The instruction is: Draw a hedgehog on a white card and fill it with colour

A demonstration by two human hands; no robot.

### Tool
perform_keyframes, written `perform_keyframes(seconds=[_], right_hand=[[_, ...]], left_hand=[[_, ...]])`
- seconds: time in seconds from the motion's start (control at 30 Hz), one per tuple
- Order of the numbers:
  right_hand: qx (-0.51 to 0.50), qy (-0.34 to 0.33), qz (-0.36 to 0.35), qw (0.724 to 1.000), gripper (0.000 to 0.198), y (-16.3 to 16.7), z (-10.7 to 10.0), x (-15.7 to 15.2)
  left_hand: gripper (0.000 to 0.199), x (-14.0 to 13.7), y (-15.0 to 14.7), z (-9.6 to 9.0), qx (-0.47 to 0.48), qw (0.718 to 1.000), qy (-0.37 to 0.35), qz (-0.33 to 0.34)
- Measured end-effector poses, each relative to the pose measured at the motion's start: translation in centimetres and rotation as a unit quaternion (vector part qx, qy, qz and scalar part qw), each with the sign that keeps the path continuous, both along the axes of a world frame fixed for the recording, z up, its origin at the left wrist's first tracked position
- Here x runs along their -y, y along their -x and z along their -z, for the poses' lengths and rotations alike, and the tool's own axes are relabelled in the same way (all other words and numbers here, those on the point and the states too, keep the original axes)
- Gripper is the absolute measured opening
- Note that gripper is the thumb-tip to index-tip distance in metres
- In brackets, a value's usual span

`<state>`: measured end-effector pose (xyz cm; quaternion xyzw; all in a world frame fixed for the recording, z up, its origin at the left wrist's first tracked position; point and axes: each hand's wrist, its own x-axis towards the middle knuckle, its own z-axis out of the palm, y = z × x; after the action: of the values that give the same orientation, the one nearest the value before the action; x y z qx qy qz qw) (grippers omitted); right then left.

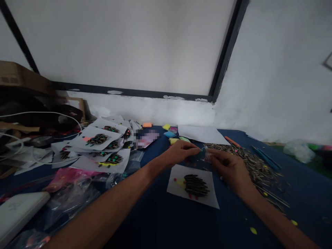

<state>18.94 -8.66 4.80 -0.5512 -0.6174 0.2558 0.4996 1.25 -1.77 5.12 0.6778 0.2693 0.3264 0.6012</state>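
Note:
My left hand and my right hand meet over the blue table, each pinching a small clear plastic packet with something teal in it. What exactly is inside is too small to make out. Just below them lies a white paper card bearing a hedgehog figure. Its back is made of dark striped seeds, its face is yellow with a red nose, and its feet are red. A heap of striped seeds spreads beside my right hand.
Finished-looking hedgehog cards are piled at the left, near crumpled plastic bags and a white box-like object. Coloured clay packets and a white sheet lie at the back. Blue tweezers-like tool rests at right.

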Motion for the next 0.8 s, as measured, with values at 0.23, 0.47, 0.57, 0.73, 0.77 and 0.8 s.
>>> perform_keyframes(seconds=[0.23, 0.47, 0.57, 0.73, 0.77, 0.8], right_hand=[[0.052, -0.042, 0.025, 0.997, 0.029, -0.3, 0.74, -0.46], [0.051, -0.018, 0.012, 0.998, 0.036, -0.6, 0.49, -0.55], [0.063, -0.023, 0.008, 0.998, 0.036, -0.66, 0.5, -0.5], [0.094, -0.035, 0.003, 0.995, 0.035, -0.42, 0.8, -0.46], [0.099, -0.037, 0.003, 0.994, 0.034, -0.36, 0.85, -0.46], [0.105, -0.04, 0.003, 0.994, 0.032, -0.31, 0.89, -0.46]], left_hand=[[0.027, 0.34, -0.63, 0.09, -0.01, 0.999, -0.01, -0.037], [0.027, 0.6, -0.66, -0.09, 0.001, 0.999, -0.009, -0.032], [0.023, 0.66, -0.58, -0.13, 0.003, 0.999, -0.013, -0.032], [0.009, 0.57, -0.69, 0.27, -0.009, 0.998, -0.047, -0.046], [0.008, 0.52, -0.73, 0.39, -0.011, 0.997, -0.051, -0.049], [0.007, 0.45, -0.75, 0.5, -0.014, 0.997, -0.054, -0.05]])
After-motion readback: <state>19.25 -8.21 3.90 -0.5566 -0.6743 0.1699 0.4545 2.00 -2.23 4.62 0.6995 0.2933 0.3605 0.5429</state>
